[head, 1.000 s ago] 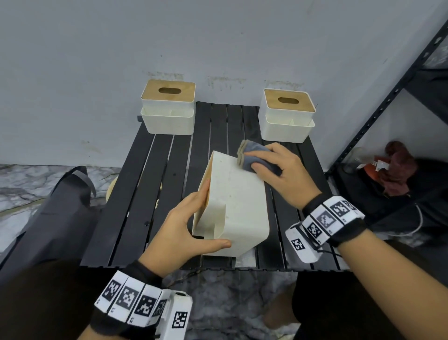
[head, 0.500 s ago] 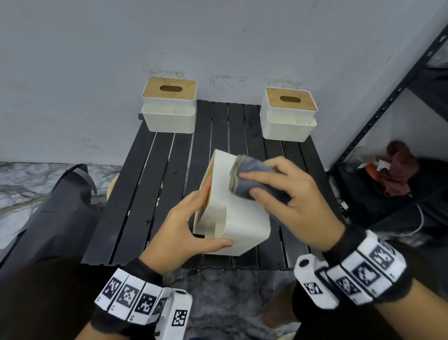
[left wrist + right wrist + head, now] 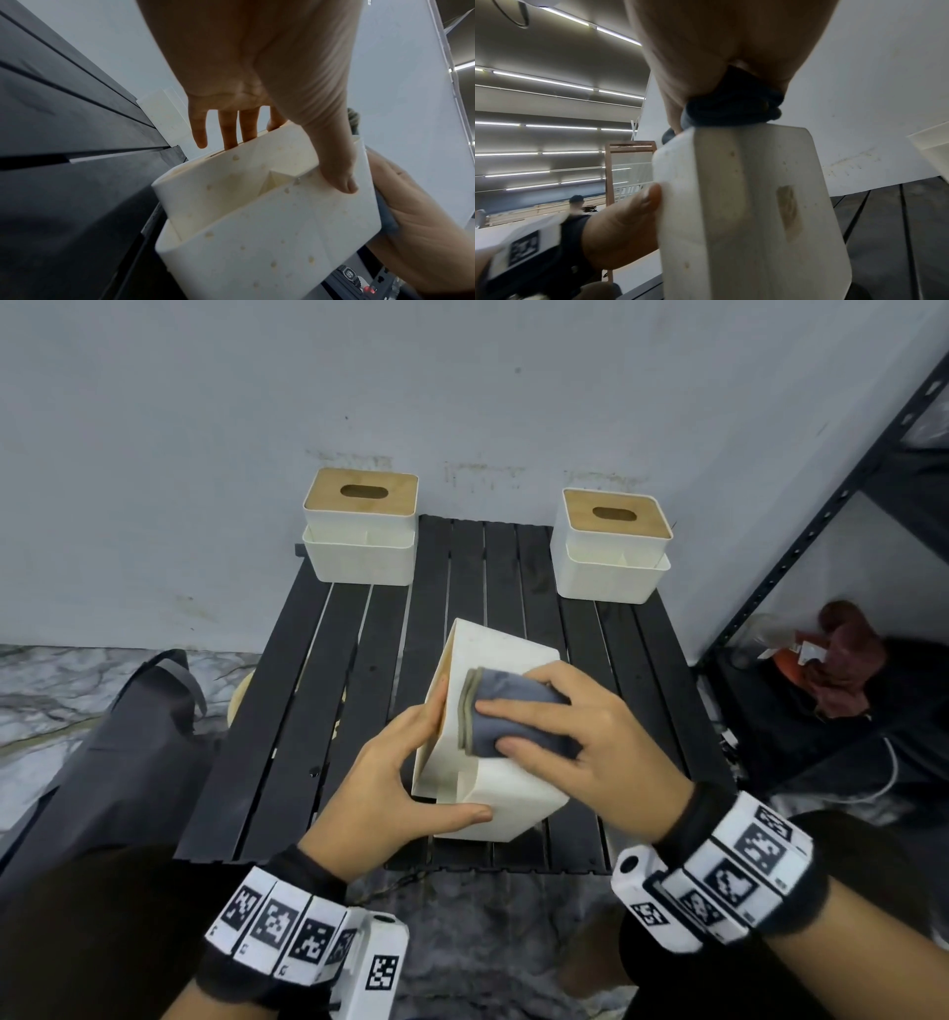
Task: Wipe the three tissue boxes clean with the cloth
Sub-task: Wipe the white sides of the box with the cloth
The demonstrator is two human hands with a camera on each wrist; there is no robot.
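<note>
Dark bag (image 3: 92, 762) slumped on the floor at far left, beside the black slatted table (image 3: 328, 711). At the table's back left corner, tissue box with wooden lid (image 3: 360, 526), upright against the wall, untouched. Left hand (image 3: 390, 788) at the near edge — thumb along the front face, fingers (image 3: 226, 132) reaching over the far edge of the tilted tissue box (image 3: 493, 793), gripping it steady; box tipped on its side, resting on the table near its front edge, pale spots visible on its wall in the left wrist view. Grey cloth (image 3: 508, 716), folded, pressed flat on the upturned face, just right of the left hand's fingers. Right hand (image 3: 590, 742) over the cloth, fingers curled about it, thumb below, holding it to the surface. Back right corner: second lidded tissue box (image 3: 611, 541), upright. Black shelf frame (image 3: 821, 505) at far right. Step in hand, by appearance: wiping one face of the first box. Next move likely calls for a firm stroke across the face, then turning the box to reach its spotted walls; two boxes seemingly left to do.
</note>
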